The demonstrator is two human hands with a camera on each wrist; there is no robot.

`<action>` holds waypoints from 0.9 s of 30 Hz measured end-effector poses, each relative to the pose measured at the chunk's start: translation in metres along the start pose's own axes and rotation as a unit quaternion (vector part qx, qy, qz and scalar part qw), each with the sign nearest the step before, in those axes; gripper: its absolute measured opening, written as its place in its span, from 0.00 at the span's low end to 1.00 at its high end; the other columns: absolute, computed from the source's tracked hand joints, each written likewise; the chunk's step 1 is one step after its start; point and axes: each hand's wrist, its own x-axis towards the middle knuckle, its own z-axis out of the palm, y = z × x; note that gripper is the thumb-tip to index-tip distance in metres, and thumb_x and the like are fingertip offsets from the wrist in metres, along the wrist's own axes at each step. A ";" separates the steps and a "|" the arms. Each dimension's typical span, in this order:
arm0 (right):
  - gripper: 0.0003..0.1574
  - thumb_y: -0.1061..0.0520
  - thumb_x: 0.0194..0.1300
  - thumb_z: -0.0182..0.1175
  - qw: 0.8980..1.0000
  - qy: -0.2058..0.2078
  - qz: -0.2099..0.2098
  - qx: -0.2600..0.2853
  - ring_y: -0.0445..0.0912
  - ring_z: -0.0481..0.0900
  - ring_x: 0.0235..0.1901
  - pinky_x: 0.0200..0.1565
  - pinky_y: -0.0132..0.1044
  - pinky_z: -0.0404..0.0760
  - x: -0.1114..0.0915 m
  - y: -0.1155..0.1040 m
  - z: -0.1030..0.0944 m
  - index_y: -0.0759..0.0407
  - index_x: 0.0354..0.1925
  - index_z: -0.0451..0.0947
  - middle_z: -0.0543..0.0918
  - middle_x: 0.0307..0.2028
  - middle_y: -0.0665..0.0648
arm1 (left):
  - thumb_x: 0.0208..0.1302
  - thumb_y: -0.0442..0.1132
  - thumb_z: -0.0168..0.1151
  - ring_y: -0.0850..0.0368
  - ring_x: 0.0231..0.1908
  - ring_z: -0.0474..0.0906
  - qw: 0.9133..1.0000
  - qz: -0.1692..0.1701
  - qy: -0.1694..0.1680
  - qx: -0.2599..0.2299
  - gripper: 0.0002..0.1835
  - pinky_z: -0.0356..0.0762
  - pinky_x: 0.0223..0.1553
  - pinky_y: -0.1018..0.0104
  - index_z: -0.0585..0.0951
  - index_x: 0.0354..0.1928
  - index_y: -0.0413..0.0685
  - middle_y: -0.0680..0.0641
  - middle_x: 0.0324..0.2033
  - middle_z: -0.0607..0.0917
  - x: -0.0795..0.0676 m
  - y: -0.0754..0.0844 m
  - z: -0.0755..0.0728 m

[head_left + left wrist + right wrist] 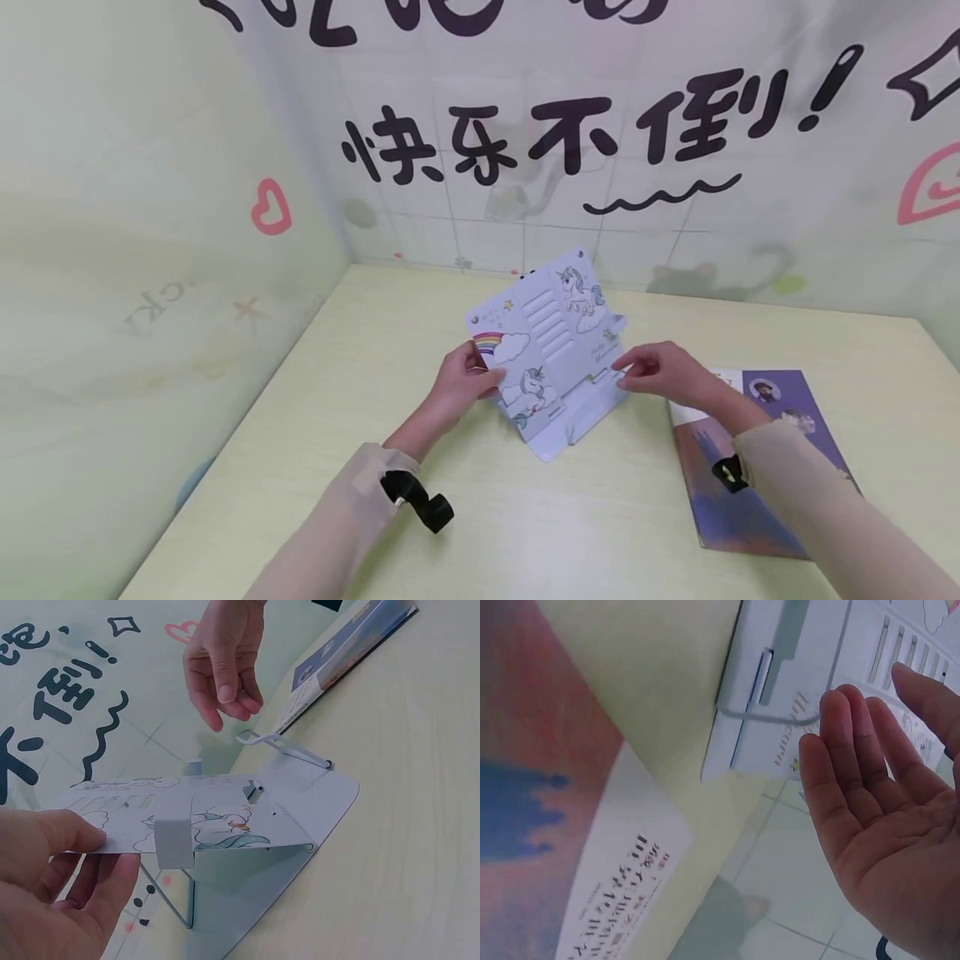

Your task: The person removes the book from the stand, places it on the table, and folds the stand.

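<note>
A white book stand point(497, 310) printed with unicorns, a rainbow and clouds stands on the table, its slotted back panel tilted up from the base. At the panel's left edge my left hand point(468, 377) pinches it, thumb on the printed face and fingers behind, as the left wrist view shows. My right hand point(666, 372) hovers by the stand's lower right corner, fingers loosely bent and holding nothing. Close to its fingertips is a bent wire page holder point(772, 718) on the front ledge. Underneath the panel, wire support legs point(169, 898) show in the left wrist view.
To the right, partly under my right forearm, lies a purple and orange book point(738, 508) on the pale wooden table point(525, 542). Behind the table rises a wall covering point(465, 233) with large black lettering. Black cameras point(423, 498) are strapped to both wrists.
</note>
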 end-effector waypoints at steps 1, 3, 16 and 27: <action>0.18 0.60 0.56 0.64 1.000 0.000 -0.002 0.003 0.46 0.73 0.27 0.29 0.31 0.74 -0.002 0.000 0.005 0.71 0.44 0.77 0.79 0.26 0.54 | 0.58 0.28 0.60 0.52 0.37 0.78 1.000 0.001 0.000 -0.001 0.20 0.81 0.38 0.64 0.70 0.53 0.38 0.40 0.40 0.78 0.000 0.000 0.000; 0.18 0.61 0.56 0.64 1.000 0.006 -0.010 0.014 0.46 0.74 0.28 0.29 0.30 0.74 -0.004 0.001 0.015 0.71 0.43 0.77 0.80 0.27 0.54 | 0.58 0.28 0.60 0.52 0.37 0.78 1.000 0.002 0.002 -0.006 0.20 0.81 0.37 0.64 0.70 0.53 0.38 0.40 0.40 0.78 0.000 -0.001 -0.001; 0.15 0.64 0.56 0.63 0.992 0.091 -0.010 0.086 0.44 0.79 0.29 0.31 0.28 0.78 0.003 0.013 0.056 0.74 0.40 0.77 0.82 0.29 0.59 | 0.59 0.28 0.58 0.52 0.37 0.78 1.000 0.024 -0.014 -0.015 0.21 0.80 0.38 0.63 0.69 0.55 0.37 0.40 0.41 0.77 0.001 -0.005 -0.001; 0.18 0.60 0.53 0.66 0.989 0.091 0.047 0.102 0.43 0.80 0.29 0.32 0.29 0.78 0.004 0.011 0.052 0.71 0.40 0.79 0.83 0.29 0.58 | 0.61 0.28 0.56 0.52 0.37 0.77 0.999 0.033 -0.036 0.009 0.23 0.80 0.38 0.64 0.68 0.58 0.41 0.39 0.44 0.76 0.000 -0.001 0.001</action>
